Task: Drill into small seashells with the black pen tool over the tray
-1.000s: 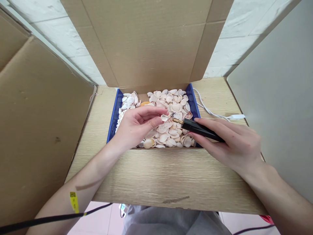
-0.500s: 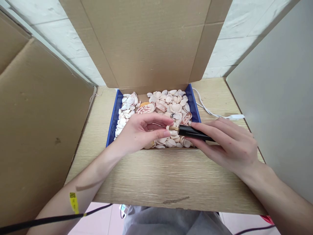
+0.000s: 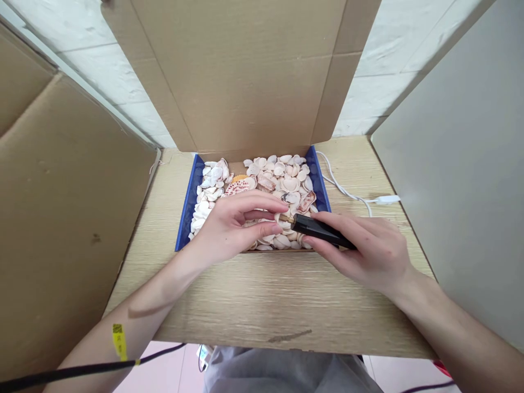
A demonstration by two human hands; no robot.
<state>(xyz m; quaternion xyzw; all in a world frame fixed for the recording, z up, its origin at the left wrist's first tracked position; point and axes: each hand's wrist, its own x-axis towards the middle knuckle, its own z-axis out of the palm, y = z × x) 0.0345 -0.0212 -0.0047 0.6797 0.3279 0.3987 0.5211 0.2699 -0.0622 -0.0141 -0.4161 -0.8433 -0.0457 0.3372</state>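
Over the box (image 3: 320,180), I see left hand (image 3: 231,221) pinching a shell (image 3: 277,218), right hand (image 3: 364,245) gripping black tool (image 3: 321,230) lengthwise toward it.

I can't read a single word, number or brand here. The one label I see is a yellow tag (image 3: 119,344) on the black cable (image 3: 82,371); just above that cable it bears a dark code-like square (image 3: 117,328) and print too tiny for me.

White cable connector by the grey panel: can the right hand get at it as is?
Probably not to grip: the right hand holds the black tool. Otherwise the way looks free; the white connector lies just beyond that hand with nothing visible between.
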